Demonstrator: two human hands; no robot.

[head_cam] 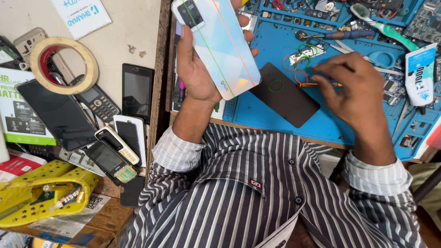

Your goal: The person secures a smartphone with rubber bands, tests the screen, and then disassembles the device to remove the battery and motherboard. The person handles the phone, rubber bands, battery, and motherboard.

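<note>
My left hand [195, 69] grips a smartphone [218, 43] with a shiny pale iridescent back and a dark camera block, held up over the left edge of the blue work mat [271, 115]. My right hand [356, 89] hovers over the mat with fingers pinched around a thin orange-handled tool [317, 84]. A flat black rectangular panel [287, 96] lies on the mat between the hands, with a green rubber band [276, 85] on it. More red and green rubber bands [296, 62] lie just beyond it.
Several old phones [108, 133] and a roll of tape [62, 64] lie on the left table. A yellow pouch [46, 193] sits lower left. Tweezers, a screwdriver [340, 34], a toothbrush [381, 25], a glue tube [419, 73] and circuit boards crowd the mat's far and right sides.
</note>
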